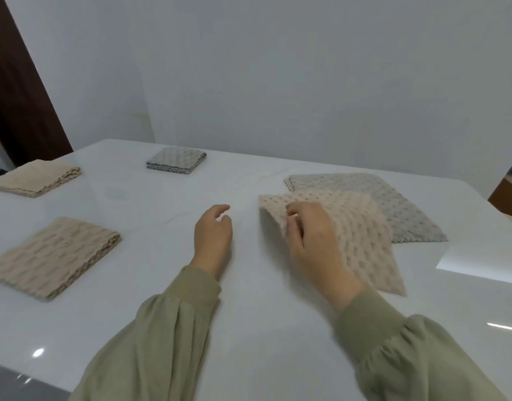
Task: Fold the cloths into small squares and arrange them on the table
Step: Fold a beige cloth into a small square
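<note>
My right hand (309,235) pinches the left corner of an unfolded beige cloth (361,241) and lifts that corner off the white table (249,328). The beige cloth partly overlaps an unfolded grey cloth (399,204) lying flat behind it. My left hand (212,235) hovers just left of the lifted corner, fingers loosely curled, holding nothing. Two folded beige cloths lie on the left: one near (55,256), one far (36,178). A small folded grey square (176,161) sits at the back centre.
A white wall stands close behind the table. A dark brown door frame (17,91) rises at the far left. The table's right edge runs past a brown piece of furniture (506,195). Bare tabletop lies between the folded cloths and my hands.
</note>
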Tool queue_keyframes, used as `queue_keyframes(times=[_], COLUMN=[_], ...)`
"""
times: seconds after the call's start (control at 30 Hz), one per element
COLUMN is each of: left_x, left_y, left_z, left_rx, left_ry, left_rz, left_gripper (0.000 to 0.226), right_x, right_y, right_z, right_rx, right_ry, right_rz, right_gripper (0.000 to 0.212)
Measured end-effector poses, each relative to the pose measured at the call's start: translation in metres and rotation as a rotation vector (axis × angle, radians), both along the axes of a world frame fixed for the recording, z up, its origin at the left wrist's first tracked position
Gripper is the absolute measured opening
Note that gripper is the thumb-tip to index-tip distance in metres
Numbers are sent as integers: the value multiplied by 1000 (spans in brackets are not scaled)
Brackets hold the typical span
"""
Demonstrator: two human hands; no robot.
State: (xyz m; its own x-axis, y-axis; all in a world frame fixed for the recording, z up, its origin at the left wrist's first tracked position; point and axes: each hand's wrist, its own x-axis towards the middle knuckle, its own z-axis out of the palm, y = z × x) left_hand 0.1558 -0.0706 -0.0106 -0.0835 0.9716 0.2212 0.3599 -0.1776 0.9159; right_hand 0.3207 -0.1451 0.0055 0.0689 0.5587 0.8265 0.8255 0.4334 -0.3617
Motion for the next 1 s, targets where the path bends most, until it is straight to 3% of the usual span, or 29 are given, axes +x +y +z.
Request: queue_keyframes(times=[0.1,0.2,0.27,0.37,0.43,0.6,0.73,0.9,1.0], left_x=[-11,-8,1,17,17,-15,-32,-8,4], left_y=[-2,-15,-25,-32,-30,-18,-12,-22,-23], left_z=[2,2,0,-4,-5,-1,7,-4,-7], left_rx=[-9,64,139,254,284,143,30,184,111], left_ry=[-103,12,298,841,978,1090,1087,1000,1009], left_rz=[-22,-212,-400,-587,-548,-183,95,-201,-361], left_gripper=[30,31,39,52,48,32,31,47,57], right_x=[-3,17,23,17,11,1,-9,-12,0], right_y=[-7,-7,-8,-11,-10,-8,-3,5,13], right_z=[-19,-22,-22,-20,-19,-24,-27,-27,-22], right_rx=[-221,-581,-686,-670,-624,-499,-649,-730,-669], right_ry=[-163,-216,-200,-223,-262,-314,-289,-316,-238], right_rz=[-202,-453,-497,-453,-440,-425,-204,29,-59], right_gripper=[35,41,40,37,36,28,38,43,40])
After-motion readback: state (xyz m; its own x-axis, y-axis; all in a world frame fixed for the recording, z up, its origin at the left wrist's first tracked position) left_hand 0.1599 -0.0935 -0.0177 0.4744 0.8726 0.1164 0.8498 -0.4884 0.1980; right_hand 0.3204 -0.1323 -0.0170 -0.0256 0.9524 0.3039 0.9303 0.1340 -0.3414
